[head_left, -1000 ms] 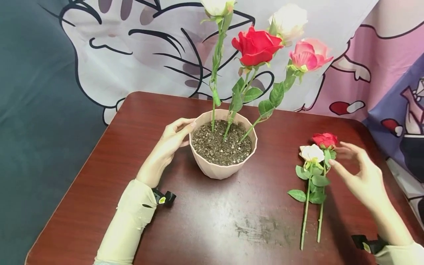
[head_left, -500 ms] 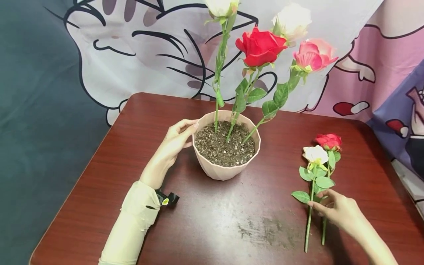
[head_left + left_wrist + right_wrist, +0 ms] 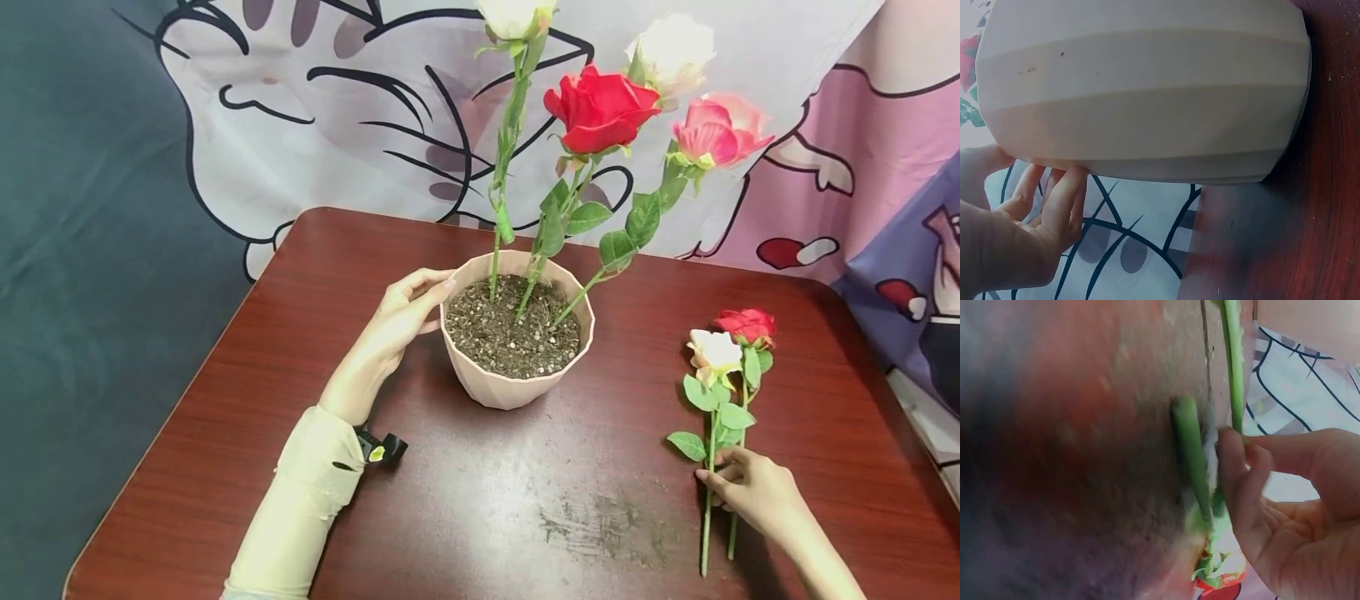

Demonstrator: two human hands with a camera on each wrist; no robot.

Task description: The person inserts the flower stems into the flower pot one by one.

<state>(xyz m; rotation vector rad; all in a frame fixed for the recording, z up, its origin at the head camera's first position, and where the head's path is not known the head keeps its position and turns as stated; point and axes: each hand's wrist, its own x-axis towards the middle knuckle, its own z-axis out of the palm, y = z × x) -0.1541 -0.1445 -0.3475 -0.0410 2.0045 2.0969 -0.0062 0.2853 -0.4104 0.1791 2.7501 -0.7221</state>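
Note:
My left hand [image 3: 397, 317] rests against the left side of a pale pink flower pot [image 3: 498, 387], its thumb at the rim. In the left wrist view, the fingers [image 3: 1063, 200] touch the pot's faceted wall [image 3: 1147, 119]. Soil [image 3: 517, 337] fills the pot, with several roses standing in it, among them a red rose [image 3: 602, 108] and a pink rose [image 3: 720, 129]. My right hand [image 3: 761, 496] pinches the green stem of a white rose [image 3: 715, 354] between thumb and fingers. Beside it a second red rose [image 3: 746, 325] lies on the table.
The brown wooden table [image 3: 360, 533] carries a smear of soil [image 3: 600, 529] in front of the pot. Behind it hangs a cartoon-cat curtain [image 3: 262, 158], and a dark green cloth [image 3: 90, 250] hangs at the left.
My right hand has moved down from beside the rose heads to the white rose's stem and taken hold of it. The white rose has turned slightly. My left hand stays at the pot.

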